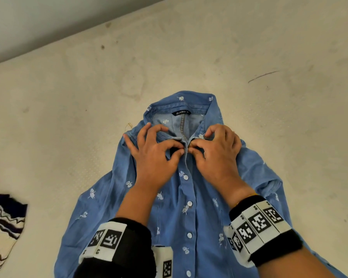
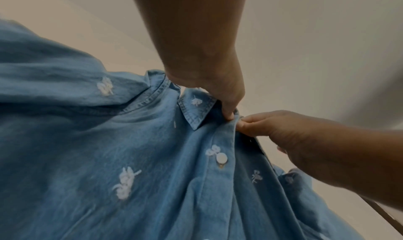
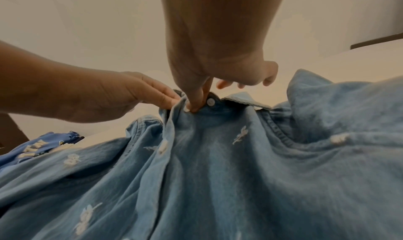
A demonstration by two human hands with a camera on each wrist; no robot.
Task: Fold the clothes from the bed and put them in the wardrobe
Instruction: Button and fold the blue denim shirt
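So both hands meet at the neck of the blue embroidered denim shirt [image 1: 189,197]: left hand [image 1: 155,155] and right hand [image 1: 215,155] each pinching a placket edge, collar pointing away.

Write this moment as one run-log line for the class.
step: buttoning near collar | item: blue denim shirt, flat on bed | left hand: pinching placket | right hand: pinching placket | folded: not yet

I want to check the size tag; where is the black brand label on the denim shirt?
In the head view the black label sits inside the back of the collar of the denim shirt, just beyond both hands.
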